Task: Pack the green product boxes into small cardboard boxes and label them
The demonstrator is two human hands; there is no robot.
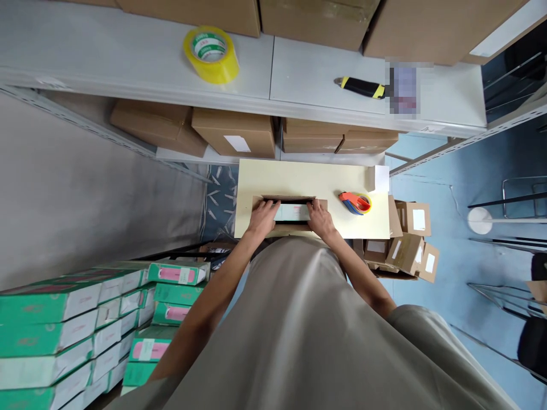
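An open cardboard carton (291, 227) sits on the cream tabletop in front of me, its flaps spread. Inside its opening lies a narrow white box (292, 212) with faint pink print. My left hand (264, 217) grips the left end of this box, fingers bent over the carton's edge. At the opposite end, my right hand (320, 217) has its fingers closed on the box in the same way. The carton's inner depth is dark, and the lower part of the box is hidden. To the right of my right hand rests an orange and blue tape dispenser (354, 203).
A small white box (378, 179) stands on the cream table (273, 176). The grey shelf (141, 48) above carries yellow tape (212, 55), a utility knife (363, 87) and cartons. Green boxes (38, 313) are stacked at lower left. Opened cartons (404, 250) lie at the right.
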